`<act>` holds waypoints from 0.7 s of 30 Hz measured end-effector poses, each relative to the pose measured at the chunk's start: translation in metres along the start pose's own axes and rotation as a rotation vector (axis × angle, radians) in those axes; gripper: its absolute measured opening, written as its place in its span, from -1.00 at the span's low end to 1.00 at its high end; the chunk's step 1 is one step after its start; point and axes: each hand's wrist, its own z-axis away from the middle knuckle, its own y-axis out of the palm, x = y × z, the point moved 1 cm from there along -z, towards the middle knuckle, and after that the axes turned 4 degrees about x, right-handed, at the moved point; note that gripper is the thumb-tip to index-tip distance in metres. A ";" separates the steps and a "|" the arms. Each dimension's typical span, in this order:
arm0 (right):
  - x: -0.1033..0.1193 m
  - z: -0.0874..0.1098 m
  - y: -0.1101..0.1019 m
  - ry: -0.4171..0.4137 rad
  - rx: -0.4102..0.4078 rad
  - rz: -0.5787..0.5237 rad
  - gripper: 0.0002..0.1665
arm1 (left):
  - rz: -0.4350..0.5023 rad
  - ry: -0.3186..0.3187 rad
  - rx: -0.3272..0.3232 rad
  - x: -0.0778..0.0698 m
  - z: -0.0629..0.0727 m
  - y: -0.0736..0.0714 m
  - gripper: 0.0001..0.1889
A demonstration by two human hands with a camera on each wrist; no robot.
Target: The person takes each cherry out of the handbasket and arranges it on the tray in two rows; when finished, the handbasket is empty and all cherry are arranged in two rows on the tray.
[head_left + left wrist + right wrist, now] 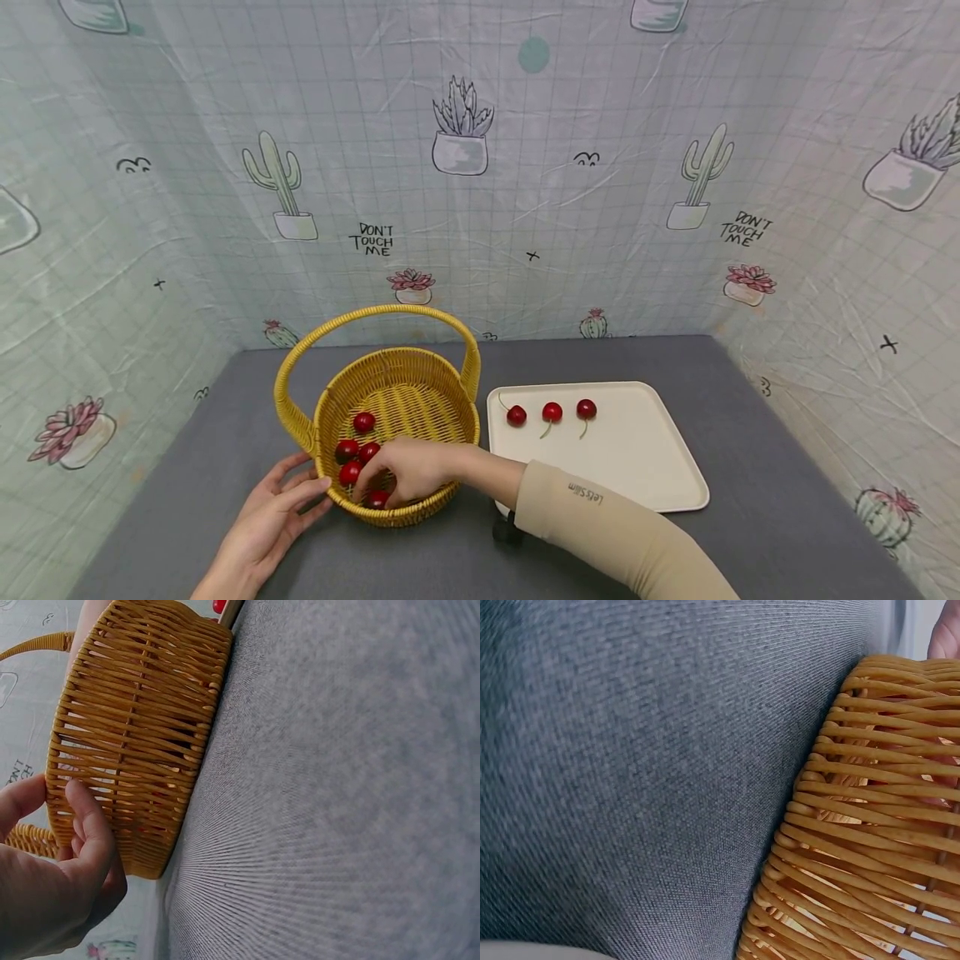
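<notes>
A yellow wicker basket (405,367) with a tall arched handle holds several dark red cherries (364,422) on its left side. My left hand (262,521) holds the basket's near-left rim; in the left wrist view, the left hand (67,877) has its thumb at the rim and fingers against the woven wall. Reaching over the near-right rim, my right hand (420,471) has its thumb and fingers around a cherry (377,499) low in the basket. In the right wrist view the basket wall (885,817) hides most of that hand.
Right of the basket lies a white rectangular tray (637,467), with three stemmed cherries (552,412) in a row near its far edge. A small black object (507,532) sits by the tray's near-left corner, partly behind the sleeve. Grey cloth (420,567) covers the table; patterned curtains surround it.
</notes>
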 end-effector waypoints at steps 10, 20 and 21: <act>0.001 0.001 0.001 0.034 -0.013 0.097 -0.62 | 0.006 0.008 0.001 0.001 0.000 0.001 -0.28; 0.001 0.014 -0.008 0.043 -0.137 -0.023 -0.64 | 0.002 0.012 0.004 0.001 0.001 0.001 -0.25; 0.001 0.015 -0.009 0.036 -0.156 -0.038 -0.64 | 0.002 0.011 0.005 0.001 0.001 0.001 -0.25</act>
